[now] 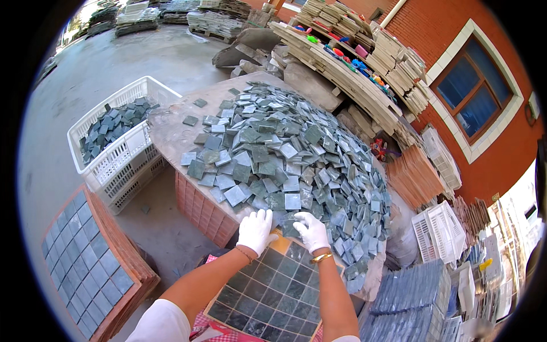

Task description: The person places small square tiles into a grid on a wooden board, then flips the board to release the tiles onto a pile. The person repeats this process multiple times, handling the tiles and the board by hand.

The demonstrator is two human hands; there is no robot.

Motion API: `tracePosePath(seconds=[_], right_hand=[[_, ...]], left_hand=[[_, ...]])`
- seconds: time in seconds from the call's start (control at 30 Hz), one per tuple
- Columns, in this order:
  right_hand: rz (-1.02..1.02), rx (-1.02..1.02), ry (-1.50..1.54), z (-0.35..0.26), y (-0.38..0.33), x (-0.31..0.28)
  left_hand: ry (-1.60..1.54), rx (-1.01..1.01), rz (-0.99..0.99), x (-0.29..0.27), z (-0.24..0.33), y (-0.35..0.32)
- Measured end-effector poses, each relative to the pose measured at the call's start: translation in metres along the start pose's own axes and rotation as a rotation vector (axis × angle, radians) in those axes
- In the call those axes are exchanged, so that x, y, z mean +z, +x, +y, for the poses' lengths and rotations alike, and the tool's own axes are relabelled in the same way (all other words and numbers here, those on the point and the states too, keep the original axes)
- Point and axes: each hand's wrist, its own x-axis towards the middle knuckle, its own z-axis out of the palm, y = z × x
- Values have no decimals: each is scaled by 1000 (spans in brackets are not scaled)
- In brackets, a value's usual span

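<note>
My left hand, in a white glove, rests at the near edge of the tile heap with its fingers stretched forward and its thumb side over the far end of a tray. My right hand, also gloved, pinches a small dark green stone tile between thumb and fingers. Below both hands, the shallow tray holds rows of square dark green tiles. A bare yellowish patch shows in its far row. Ahead, a large heap of loose grey-green tiles covers a stone-topped table.
A white plastic crate of loose tiles stands left of the table. Nearer left is a stack of tile-filled trays. Grey slabs and white crates line the right. Stone stacks stand behind, before a brick wall.
</note>
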Motion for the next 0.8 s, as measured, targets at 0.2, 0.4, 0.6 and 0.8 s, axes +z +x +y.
tracePosePath(seconds=[0.2, 0.4, 0.6, 0.8], right_hand=[[-227, -215, -195, 18, -4, 6], [-180, -284, -424, 21, 1, 16], [-187, -254, -467, 15, -4, 26], [55, -156, -197, 18, -33, 27]], left_hand=[[-153, 8, -140, 0, -17, 13], [-769, -140, -356, -29, -50, 22], [-604, 87, -314, -9, -52, 26], [-378, 206, -274, 4, -47, 26]])
